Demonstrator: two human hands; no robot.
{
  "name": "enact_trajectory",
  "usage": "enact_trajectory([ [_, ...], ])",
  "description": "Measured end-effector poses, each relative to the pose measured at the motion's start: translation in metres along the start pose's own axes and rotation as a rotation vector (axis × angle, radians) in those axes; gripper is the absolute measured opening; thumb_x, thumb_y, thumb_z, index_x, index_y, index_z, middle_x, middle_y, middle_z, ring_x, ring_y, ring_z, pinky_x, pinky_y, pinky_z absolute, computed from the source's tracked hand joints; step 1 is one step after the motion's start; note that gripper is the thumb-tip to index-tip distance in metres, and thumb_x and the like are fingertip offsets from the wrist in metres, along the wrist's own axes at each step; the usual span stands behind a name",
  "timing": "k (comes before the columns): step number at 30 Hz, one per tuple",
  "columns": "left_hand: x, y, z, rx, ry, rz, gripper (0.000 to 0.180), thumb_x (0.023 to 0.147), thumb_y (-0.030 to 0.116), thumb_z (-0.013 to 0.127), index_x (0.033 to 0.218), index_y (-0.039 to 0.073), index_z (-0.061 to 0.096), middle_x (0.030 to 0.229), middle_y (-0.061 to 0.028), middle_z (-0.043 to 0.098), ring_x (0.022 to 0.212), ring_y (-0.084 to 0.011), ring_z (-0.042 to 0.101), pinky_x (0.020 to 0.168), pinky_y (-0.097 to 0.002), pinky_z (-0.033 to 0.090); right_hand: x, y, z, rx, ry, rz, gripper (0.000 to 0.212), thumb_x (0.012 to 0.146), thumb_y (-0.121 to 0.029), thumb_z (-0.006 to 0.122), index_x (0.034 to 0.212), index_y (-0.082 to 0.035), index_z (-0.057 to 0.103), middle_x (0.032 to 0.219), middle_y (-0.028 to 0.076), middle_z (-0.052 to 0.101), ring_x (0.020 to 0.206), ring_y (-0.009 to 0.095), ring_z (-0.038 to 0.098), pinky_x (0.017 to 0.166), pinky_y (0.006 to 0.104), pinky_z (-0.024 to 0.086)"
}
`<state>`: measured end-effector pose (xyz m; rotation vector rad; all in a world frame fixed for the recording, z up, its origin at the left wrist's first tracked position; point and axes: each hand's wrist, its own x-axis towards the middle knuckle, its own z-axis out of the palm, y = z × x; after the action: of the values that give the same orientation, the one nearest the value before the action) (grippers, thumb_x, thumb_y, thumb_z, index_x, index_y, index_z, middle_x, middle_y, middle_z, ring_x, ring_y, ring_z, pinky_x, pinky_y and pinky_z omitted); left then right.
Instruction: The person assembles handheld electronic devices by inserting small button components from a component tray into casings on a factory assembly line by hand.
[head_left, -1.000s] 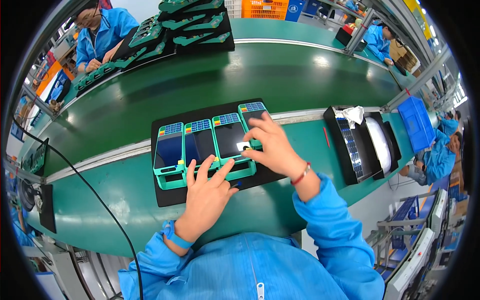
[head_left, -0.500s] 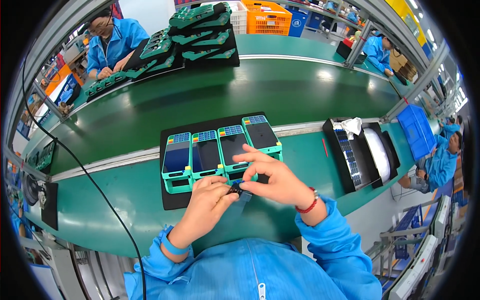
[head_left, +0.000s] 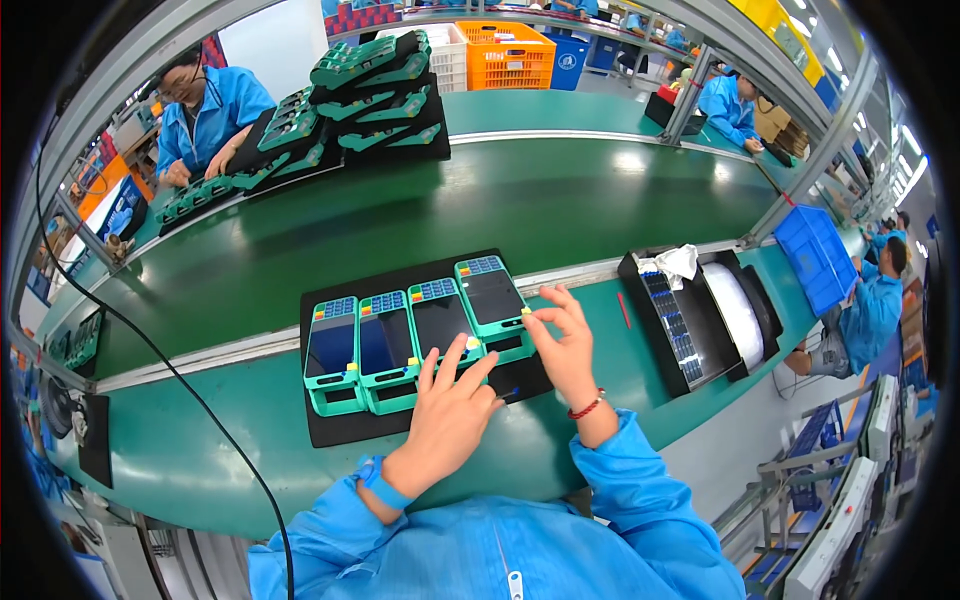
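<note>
Four handheld terminals (head_left: 386,340) at frame centre, green casings (head_left: 338,408), dark screens (head_left: 495,297), mostly blue keypads (head_left: 381,302), left hand (head_left: 450,417) splayed, right hand (head_left: 563,347) at yellow tab (head_left: 527,311), both grips unclear

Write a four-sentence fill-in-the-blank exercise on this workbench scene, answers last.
The black mat bears ____ green-framed devices.
The right hand has a ____ bracelet at its wrist.
The left hand has a ____ band at its wrist.
The ____ crate stands between the white crate and the blue bin.

Missing words: four; red; blue; orange.
</note>
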<state>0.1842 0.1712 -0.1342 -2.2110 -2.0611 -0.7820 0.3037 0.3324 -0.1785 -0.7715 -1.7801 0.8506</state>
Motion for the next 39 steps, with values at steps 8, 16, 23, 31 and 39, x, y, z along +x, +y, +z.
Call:
enact_trajectory([
  [8, 0.025, -0.006, 0.022, 0.076, 0.041, -0.021, 0.017, 0.079, 0.020, 0.068, 0.075, 0.005, 0.063, 0.137, -0.0081, 0.046, 0.134, -0.0411, 0.029, 0.106, -0.0589, 0.021, -0.003, 0.002, 0.003, -0.374, -0.023, -0.231, 0.015, 0.076, -0.014, 0.072, 0.088, -0.008, 0.066, 0.124, 0.012, 0.054, 0.127, 0.039, 0.040, 0.101, 0.0451, 0.035],
  [16, 0.028, -0.006, 0.022, 0.123, -0.011, -0.037, 0.016, 0.081, 0.022, 0.066, 0.077, 0.006, 0.063, 0.137, -0.0057, 0.046, 0.132, -0.0404, 0.031, 0.106, -0.0597, 0.020, 0.015, 0.036, 0.001, 0.224, -0.262, 0.299, 0.038, 0.078, -0.018, 0.073, 0.110, -0.007, 0.056, 0.123, 0.011, 0.051, 0.117, 0.024, 0.047, 0.094, 0.0338, 0.040],
  [23, -0.003, -0.027, -0.043, -0.125, 0.104, -0.115, 0.016, 0.089, 0.015, 0.053, 0.082, 0.002, 0.061, 0.136, -0.0096, 0.048, 0.136, -0.0400, 0.026, 0.107, -0.0564, 0.018, 0.016, 0.018, 0.001, -0.079, -0.268, 0.120, 0.050, 0.072, -0.026, 0.079, 0.111, -0.006, 0.055, 0.134, 0.021, 0.043, 0.127, 0.035, 0.039, 0.102, 0.0401, 0.035],
  [31, -0.077, -0.049, -0.104, -0.353, 0.301, -0.460, 0.027, 0.095, 0.011, 0.043, 0.073, 0.000, 0.055, 0.137, -0.0122, 0.048, 0.139, -0.0364, 0.021, 0.109, -0.0420, 0.022, 0.013, -0.027, 0.027, -0.400, -0.509, -0.028, 0.076, 0.069, -0.037, 0.078, 0.131, -0.013, 0.043, 0.148, 0.022, 0.022, 0.139, 0.045, 0.012, 0.111, 0.0526, 0.015],
  [39, -0.134, -0.087, -0.087, -0.914, 0.509, -0.796, 0.037, 0.099, 0.027, 0.045, 0.119, -0.002, 0.055, 0.102, -0.0016, 0.057, 0.102, -0.0140, 0.048, 0.098, -0.0296, 0.031, -0.007, -0.064, 0.014, -0.406, -0.260, -0.320, 0.054, 0.067, -0.029, 0.081, 0.109, -0.006, 0.056, 0.133, 0.023, 0.042, 0.127, 0.044, 0.035, 0.103, 0.0494, 0.032],
])
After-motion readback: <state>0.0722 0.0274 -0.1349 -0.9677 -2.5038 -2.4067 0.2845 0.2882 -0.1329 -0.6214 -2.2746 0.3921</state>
